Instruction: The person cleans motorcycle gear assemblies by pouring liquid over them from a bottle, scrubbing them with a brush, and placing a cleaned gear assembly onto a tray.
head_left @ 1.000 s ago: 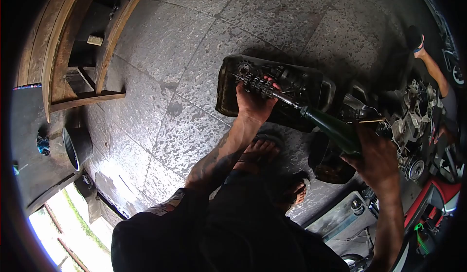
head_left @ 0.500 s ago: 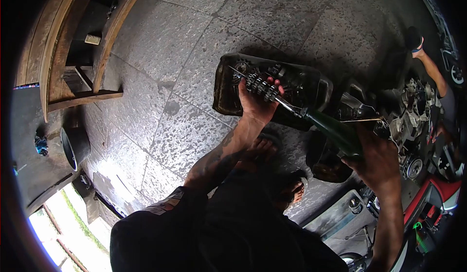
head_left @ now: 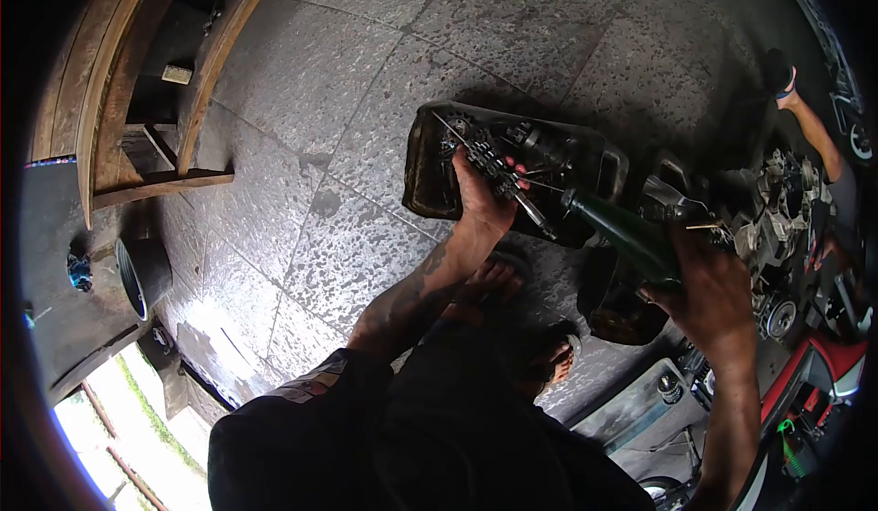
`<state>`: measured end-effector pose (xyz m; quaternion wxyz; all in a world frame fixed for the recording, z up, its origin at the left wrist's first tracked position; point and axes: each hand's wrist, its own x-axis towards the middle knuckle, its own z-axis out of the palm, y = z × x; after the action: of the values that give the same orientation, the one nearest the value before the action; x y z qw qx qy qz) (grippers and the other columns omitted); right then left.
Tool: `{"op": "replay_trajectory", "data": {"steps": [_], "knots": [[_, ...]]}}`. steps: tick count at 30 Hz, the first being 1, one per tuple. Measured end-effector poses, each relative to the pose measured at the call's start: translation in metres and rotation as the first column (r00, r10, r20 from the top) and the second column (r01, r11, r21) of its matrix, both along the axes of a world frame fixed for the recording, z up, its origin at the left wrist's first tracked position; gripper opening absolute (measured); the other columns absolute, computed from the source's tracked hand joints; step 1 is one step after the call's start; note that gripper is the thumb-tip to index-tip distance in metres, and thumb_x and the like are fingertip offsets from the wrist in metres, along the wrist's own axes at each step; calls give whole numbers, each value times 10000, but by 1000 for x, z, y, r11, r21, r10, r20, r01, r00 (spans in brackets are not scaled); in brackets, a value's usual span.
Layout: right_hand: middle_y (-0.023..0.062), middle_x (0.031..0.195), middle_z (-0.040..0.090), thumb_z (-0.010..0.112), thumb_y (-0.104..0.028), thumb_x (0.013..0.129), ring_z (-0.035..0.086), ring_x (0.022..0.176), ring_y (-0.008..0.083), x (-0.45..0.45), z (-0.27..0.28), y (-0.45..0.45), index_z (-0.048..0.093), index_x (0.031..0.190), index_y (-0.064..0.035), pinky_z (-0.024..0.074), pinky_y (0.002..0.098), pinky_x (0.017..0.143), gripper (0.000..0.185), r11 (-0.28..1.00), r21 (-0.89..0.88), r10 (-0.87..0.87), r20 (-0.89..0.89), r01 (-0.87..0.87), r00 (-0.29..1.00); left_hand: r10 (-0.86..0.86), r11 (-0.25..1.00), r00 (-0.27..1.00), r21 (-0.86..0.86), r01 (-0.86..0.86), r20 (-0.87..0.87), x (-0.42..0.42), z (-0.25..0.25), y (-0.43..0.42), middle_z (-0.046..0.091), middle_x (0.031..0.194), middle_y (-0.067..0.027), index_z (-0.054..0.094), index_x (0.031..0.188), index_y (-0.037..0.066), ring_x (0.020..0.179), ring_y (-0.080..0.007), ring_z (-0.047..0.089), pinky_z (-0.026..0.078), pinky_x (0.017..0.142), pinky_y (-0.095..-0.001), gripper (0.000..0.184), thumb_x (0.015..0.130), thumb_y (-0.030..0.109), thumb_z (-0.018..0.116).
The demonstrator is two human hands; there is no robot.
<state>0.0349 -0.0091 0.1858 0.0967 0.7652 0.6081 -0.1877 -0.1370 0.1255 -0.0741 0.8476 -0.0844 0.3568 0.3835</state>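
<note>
My left hand (head_left: 485, 202) is closed around a gear shaft (head_left: 494, 168), a metal rod with several toothed gears. The shaft is tilted, its bare lower end pointing down and right. Beneath it lies a cut-open plastic jerrycan (head_left: 430, 202), a dark basin with other metal parts (head_left: 540, 145) inside. My right hand (head_left: 709, 296) grips a dark green glass bottle (head_left: 631, 237) near its base. The bottle leans with its mouth toward the gears, apart from the shaft. A thin streak runs between mouth and gears.
Engine casings (head_left: 782, 191) crowd the right side, near another person's leg (head_left: 814, 136). A second dark container (head_left: 626, 305) sits below the bottle. Red motorcycle bodywork (head_left: 809, 374) is at lower right. A wooden frame (head_left: 201, 81) and a bucket (head_left: 142, 278) stand at left.
The gear shaft has turned steeper, its lower end swinging down. The bottle's mouth, earlier at the shaft's end, is now beside and above it. My right hand keeps its hold.
</note>
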Motion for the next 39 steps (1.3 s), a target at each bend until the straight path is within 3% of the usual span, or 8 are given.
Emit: {"op": "replay_trajectory", "data": {"steps": [4, 10, 12, 19, 22, 25, 27, 39], "knots": [[167, 1019, 656, 844, -237, 633, 648, 891, 351, -2, 2, 0, 510, 1293, -47, 495, 452, 792, 763, 999, -15, 43, 47, -43, 998, -7, 1000, 1000, 8, 7, -15, -1, 8, -1, 562, 666, -51, 561, 828, 114, 581, -243, 576, 422, 482, -367, 592, 889, 666, 357], [150, 1006, 627, 810, -232, 684, 647, 864, 327, 1, 7, 0, 497, 1277, -55, 486, 440, 761, 694, 999, -17, 46, -50, -47, 998, -22, 994, 999, 108, 26, -42, 0, 24, -5, 555, 662, -24, 572, 825, 128, 615, -199, 565, 379, 478, -312, 541, 874, 633, 384], [156, 998, 660, 846, -252, 628, 634, 898, 336, 0, 8, -2, 506, 1305, -63, 467, 442, 804, 781, 999, -16, 50, 73, -49, 996, -16, 989, 998, 143, 24, -56, 1, 33, -2, 556, 656, -24, 573, 821, 128, 606, -197, 562, 376, 476, -311, 542, 880, 629, 374], [140, 1008, 635, 812, -222, 684, 648, 877, 302, 0, 18, 12, 517, 1279, -70, 481, 420, 773, 681, 999, -37, 27, 18, -26, 999, -11, 969, 999, 246, 24, -53, 2, 46, 12, 554, 650, -40, 572, 875, 116, 569, -209, 551, 362, 451, -316, 559, 905, 624, 340], [133, 1016, 637, 808, -210, 690, 651, 873, 301, -3, 22, 16, 520, 1279, -77, 483, 419, 777, 669, 994, 48, 91, 79, -95, 993, -4, 970, 997, 242, 21, -72, 0, 49, 17, 555, 656, -53, 564, 921, 105, 555, -216, 545, 357, 439, -318, 574, 907, 630, 335], [128, 1031, 638, 806, -197, 692, 650, 887, 301, -3, 24, 20, 522, 1280, -82, 485, 419, 785, 663, 998, -27, 65, 56, -64, 996, 11, 954, 996, 300, 15, -83, 0, 48, 20, 556, 661, -65, 555, 950, 98, 553, -219, 544, 358, 433, -322, 582, 907, 634, 332], [156, 1044, 638, 814, -129, 623, 641, 860, 352, 0, 23, 19, 542, 1219, -68, 481, 443, 756, 659, 996, 24, 85, 51, -86, 995, 10, 957, 996, 291, 15, -86, -1, 50, 22, 555, 661, -65, 550, 959, 95, 554, -219, 547, 362, 432, -324, 587, 909, 635, 327], [145, 967, 624, 831, -118, 609, 635, 808, 341, -9, 36, 32, 532, 1242, -68, 484, 440, 715, 702, 991, 42, 125, 97, -129, 987, 44, 908, 978, 417, 46, -204, 1, 47, 18, 576, 631, -83, 546, 993, 63, 506, -229, 566, 389, 411, -324, 625, 937, 631, 292]]}}
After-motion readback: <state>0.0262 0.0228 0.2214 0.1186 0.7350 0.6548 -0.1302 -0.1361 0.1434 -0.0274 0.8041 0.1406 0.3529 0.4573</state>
